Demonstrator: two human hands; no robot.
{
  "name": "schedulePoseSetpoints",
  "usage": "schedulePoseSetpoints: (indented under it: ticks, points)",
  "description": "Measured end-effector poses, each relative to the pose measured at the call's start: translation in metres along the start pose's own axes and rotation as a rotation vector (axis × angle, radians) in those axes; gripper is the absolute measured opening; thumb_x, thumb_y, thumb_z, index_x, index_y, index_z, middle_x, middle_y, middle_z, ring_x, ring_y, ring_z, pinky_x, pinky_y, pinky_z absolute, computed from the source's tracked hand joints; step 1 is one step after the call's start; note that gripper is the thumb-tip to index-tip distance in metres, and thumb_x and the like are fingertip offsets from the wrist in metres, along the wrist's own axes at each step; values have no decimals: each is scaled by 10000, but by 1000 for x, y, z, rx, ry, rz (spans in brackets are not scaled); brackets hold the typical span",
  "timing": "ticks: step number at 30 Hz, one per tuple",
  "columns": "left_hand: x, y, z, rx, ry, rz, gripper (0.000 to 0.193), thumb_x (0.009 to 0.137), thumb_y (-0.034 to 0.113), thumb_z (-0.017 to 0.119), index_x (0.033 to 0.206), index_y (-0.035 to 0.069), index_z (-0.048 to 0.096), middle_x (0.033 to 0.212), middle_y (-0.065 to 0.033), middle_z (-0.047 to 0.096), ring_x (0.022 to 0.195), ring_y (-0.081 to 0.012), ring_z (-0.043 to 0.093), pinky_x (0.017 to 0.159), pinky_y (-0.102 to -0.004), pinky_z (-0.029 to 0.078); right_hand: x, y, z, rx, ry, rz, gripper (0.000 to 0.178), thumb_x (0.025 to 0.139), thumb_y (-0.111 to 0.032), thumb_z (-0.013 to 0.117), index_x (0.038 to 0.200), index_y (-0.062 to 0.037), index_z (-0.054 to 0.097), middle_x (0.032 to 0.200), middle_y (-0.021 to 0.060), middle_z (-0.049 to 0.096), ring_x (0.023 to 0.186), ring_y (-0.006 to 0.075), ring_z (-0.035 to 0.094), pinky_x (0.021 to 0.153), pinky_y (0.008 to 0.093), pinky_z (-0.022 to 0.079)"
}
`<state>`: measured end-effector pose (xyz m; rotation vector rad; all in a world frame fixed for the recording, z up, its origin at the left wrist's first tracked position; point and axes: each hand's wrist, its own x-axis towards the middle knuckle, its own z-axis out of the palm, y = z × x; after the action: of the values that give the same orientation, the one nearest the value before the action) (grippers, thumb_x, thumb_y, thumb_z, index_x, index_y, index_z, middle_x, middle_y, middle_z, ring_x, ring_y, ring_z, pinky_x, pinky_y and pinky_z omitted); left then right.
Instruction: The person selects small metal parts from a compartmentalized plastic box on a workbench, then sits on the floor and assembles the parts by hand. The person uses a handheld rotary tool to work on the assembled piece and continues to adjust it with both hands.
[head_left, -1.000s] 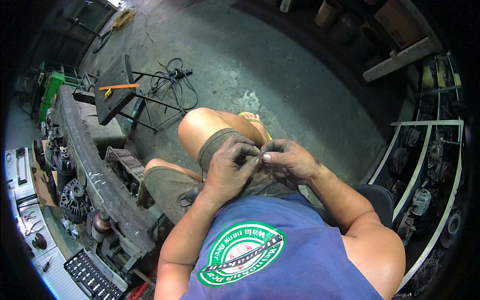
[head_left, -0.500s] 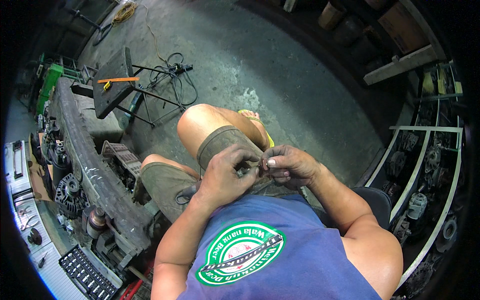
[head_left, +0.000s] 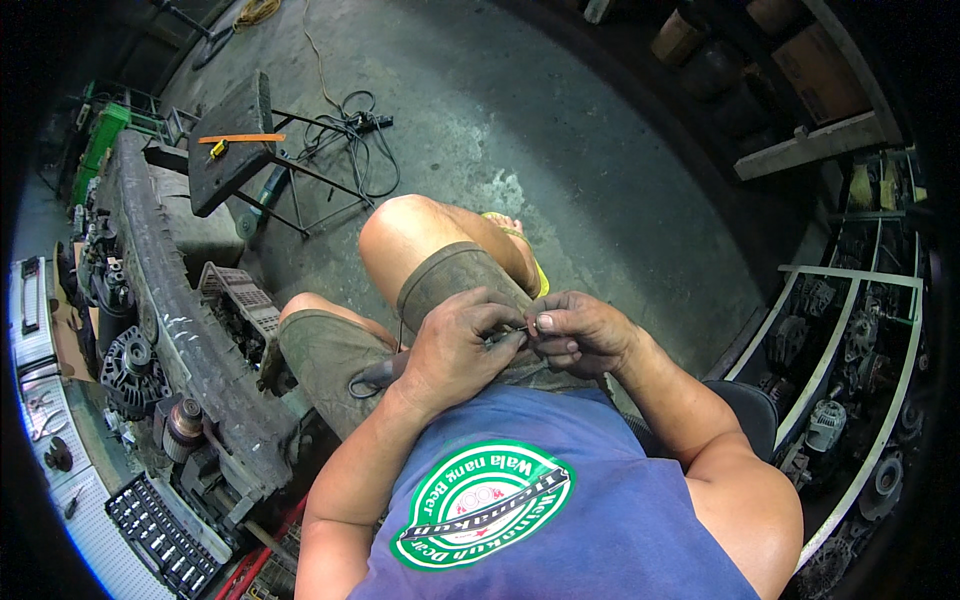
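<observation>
Over my lap, my left hand and my right hand meet fingertip to fingertip. Both are smudged with dark grime. The left thumb and forefinger pinch a small, thin dark piece that points toward the right fingertips. My right hand is closed too, its thumb pressed on the forefinger and the other fingers curled. Whatever it grips is mostly hidden and too small to name. Beside my left wrist, a dark loop-shaped piece lies on my brown shorts.
To the left, a worn workbench carries motor parts, with a socket set near its lower end. A small dark table holds an orange strip; cables lie on the floor beyond. A metal rack with alternators stands right.
My left thumb and forefinger have drawn closer together, and the thin dark piece now shows between them. The hands otherwise keep their place, while the view has shifted slightly.
</observation>
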<state>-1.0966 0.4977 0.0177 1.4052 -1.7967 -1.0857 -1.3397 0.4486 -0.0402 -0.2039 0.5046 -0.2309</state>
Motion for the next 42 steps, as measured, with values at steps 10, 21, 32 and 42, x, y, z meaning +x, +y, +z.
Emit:
schedulePoseSetpoints:
  ticks: [10,21,32,42]
  points:
    - [-1,-1,-1,8,-3,-6,181,877,72,871,1034,10,808,1095,-137,780,1011,-304,784,903,-399,623,1,2,-2,26,-15,8,247,1000,-218,831,1058,-19,696,868,-1,612,602,36,450,506,209,325]
    - [-3,-1,2,-35,34,-10,190,853,70,844,1038,43,807,1054,-97,761,1016,-314,761,900,-424,614,4,1,-10,33,-44,65,234,1053,-252,780,1065,-44,675,935,7,591,606,35,424,494,203,307]
    - [-1,-2,3,21,47,27,197,859,88,872,1029,22,798,1081,-124,775,998,-326,774,879,-422,619,4,-5,-17,65,-33,139,214,1049,-231,785,1114,-50,693,981,48,632,616,54,440,491,206,317]
    - [1,-1,2,30,18,-11,216,873,104,880,1052,25,789,1089,-130,777,1010,-321,781,897,-412,628,6,-6,-19,107,-35,165,198,1079,-222,736,1160,-50,679,1000,59,621,619,50,428,493,197,308]
